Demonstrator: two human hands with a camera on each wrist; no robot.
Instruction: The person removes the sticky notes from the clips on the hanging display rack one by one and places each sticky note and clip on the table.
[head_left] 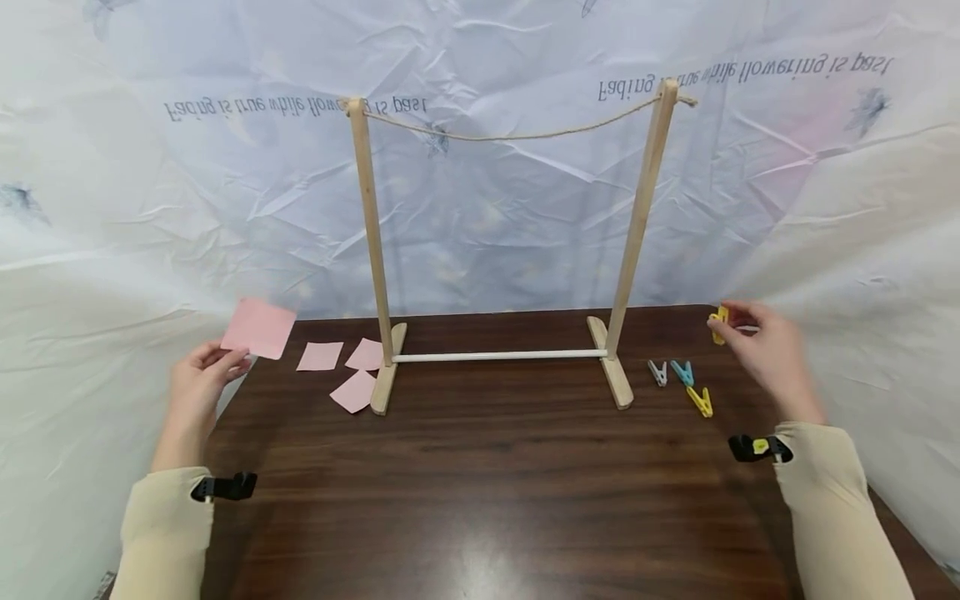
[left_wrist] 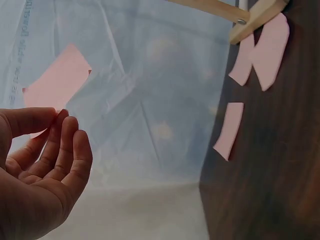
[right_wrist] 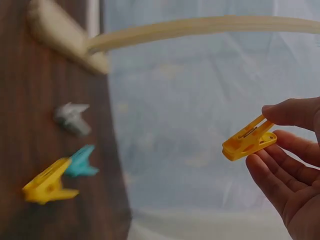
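Between thumb and fingertips my left hand (head_left: 201,383) pinches a square pink paper (head_left: 259,328) by its lower corner, raised at the table's left edge. In the left wrist view the pink paper (left_wrist: 61,82) stands up from the pinching left hand (left_wrist: 47,165). On the far right my right hand (head_left: 772,350) holds a yellow clothespin (head_left: 719,325) above the table. The right wrist view shows this yellow clothespin (right_wrist: 248,140) gripped at its handle end by the right hand (right_wrist: 295,160). A wooden frame (head_left: 637,225) with a sagging rope (head_left: 495,137) stands between the hands.
Several pink papers (head_left: 320,357) lie by the frame's left foot (head_left: 387,375), some touching it. Right of the other foot (head_left: 611,367) lie a grey clothespin (head_left: 658,372), a blue clothespin (head_left: 682,372) and another yellow clothespin (head_left: 700,402). Behind the dark table (head_left: 480,467) hangs a pale printed sheet (head_left: 495,225).
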